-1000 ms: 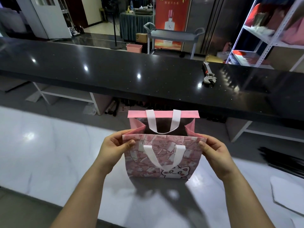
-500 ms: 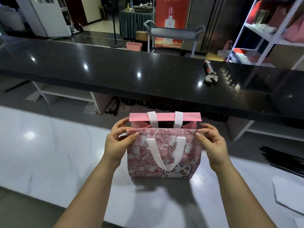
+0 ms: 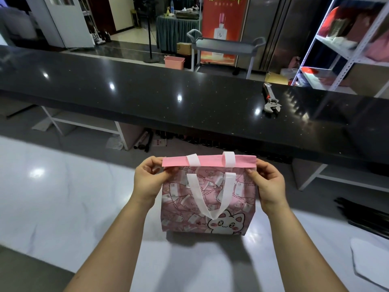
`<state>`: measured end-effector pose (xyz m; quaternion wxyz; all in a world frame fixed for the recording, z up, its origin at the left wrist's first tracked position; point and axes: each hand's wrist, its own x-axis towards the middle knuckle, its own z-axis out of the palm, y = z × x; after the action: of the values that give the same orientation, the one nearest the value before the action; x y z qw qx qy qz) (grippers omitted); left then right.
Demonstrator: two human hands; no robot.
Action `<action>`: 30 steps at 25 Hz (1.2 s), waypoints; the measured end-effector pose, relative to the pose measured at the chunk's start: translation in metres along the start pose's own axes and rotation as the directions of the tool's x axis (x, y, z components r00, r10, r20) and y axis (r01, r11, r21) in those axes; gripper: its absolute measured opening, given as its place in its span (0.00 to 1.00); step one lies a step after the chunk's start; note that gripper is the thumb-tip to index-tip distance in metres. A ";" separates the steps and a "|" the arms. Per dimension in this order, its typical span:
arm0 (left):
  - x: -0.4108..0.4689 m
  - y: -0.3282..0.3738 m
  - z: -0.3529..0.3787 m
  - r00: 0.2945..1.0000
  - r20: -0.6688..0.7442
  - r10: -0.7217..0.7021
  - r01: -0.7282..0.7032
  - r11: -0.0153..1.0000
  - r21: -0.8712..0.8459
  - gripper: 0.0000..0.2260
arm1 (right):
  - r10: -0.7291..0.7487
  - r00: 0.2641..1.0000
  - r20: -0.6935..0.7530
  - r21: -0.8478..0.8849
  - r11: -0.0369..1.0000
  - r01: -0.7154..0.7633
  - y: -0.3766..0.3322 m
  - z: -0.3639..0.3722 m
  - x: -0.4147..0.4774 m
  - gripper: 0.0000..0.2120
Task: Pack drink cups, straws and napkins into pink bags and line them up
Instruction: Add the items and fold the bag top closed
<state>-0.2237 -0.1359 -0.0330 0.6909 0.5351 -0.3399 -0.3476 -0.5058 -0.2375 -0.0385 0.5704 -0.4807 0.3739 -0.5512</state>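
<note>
I see pink bag upright on white tabletop, cat print facing me. Left hand pinches bag's left top corner, right hand its right corner. Both grips closed on rim, I judge to press mouth flat and steady it. Dark sticks, maybe straws, right of bag. Wrench beyond bag on black counter.

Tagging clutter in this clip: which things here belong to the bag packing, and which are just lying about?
In the job: pink bag, pinched at its top corners by the left hand and right hand; black sticks, perhaps straws.
Lying about: wrench on the black counter; pink bin; grey cart.
</note>
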 end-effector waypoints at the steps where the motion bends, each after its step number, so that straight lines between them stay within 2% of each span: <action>1: 0.001 0.000 0.000 1.000 0.003 -0.007 0.007 1.000 0.026 0.18 | -0.019 1.000 -0.014 -0.045 0.999 0.019 0.000 0.000 0.001 0.10; 4: 0.005 0.004 0.000 1.000 0.017 -0.016 0.015 0.999 0.047 0.22 | -0.115 0.993 0.013 -0.180 0.977 0.115 -0.002 0.001 0.006 0.17; 6: 0.008 0.007 0.000 0.999 0.050 0.002 -0.005 0.998 0.058 0.23 | -0.153 0.985 0.086 -0.264 0.949 0.170 -0.006 0.000 0.010 0.22; 9: 0.007 0.012 -0.001 0.995 0.093 0.038 -0.054 0.984 0.170 0.25 | -0.197 0.955 0.219 -0.392 0.879 0.272 -0.011 -0.001 0.010 0.22; 11: 0.004 0.015 -0.006 0.988 0.121 0.096 -0.129 0.945 0.301 0.22 | -0.185 0.943 0.276 -0.426 0.856 0.293 -0.016 -0.005 0.009 0.20; 14: -0.005 0.025 -0.017 0.937 0.235 0.259 -0.346 0.780 0.521 0.10 | -0.211 0.917 0.338 -0.447 0.822 0.354 -0.025 -0.013 0.004 0.15; 17: -0.010 0.034 -0.011 0.870 0.284 0.403 -0.492 0.668 0.558 0.10 | -0.253 0.931 0.262 -0.430 0.833 0.348 -0.030 -0.007 -0.002 0.14; 19: -0.010 0.039 0.000 0.877 0.321 0.357 -0.480 0.653 0.586 0.15 | -0.194 0.959 0.205 -0.445 0.854 0.268 -0.032 0.002 -0.003 0.21; 20: -0.010 0.040 0.004 0.877 0.350 0.329 -0.480 0.614 0.627 0.17 | -0.153 0.965 0.212 -0.488 0.839 0.240 -0.032 0.005 -0.002 0.23; 23: -0.008 0.040 0.008 0.836 0.416 0.358 -0.536 0.369 0.759 0.08 | -0.098 0.966 0.241 -0.636 0.736 0.233 -0.032 0.007 0.001 0.18; 24: -0.009 0.040 0.007 0.834 0.417 0.362 -0.534 0.333 0.778 0.06 | -0.098 0.969 0.228 -0.664 0.712 0.229 -0.032 0.007 0.001 0.18; 27: -0.009 0.041 0.006 0.830 0.426 0.360 -0.540 0.328 0.775 0.05 | -0.131 0.968 0.214 -0.636 0.734 0.240 -0.033 0.007 -0.003 0.19; 30: -0.010 0.040 0.002 0.832 0.425 0.357 -0.545 0.382 0.746 0.11 | -0.164 0.978 0.132 -0.442 0.873 0.206 -0.032 0.000 -0.013 0.23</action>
<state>-0.2255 -0.1213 0.0055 0.3730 0.6495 -0.6624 0.0143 -0.5163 -0.2221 -0.0087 0.4033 -0.6583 0.4184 -0.4785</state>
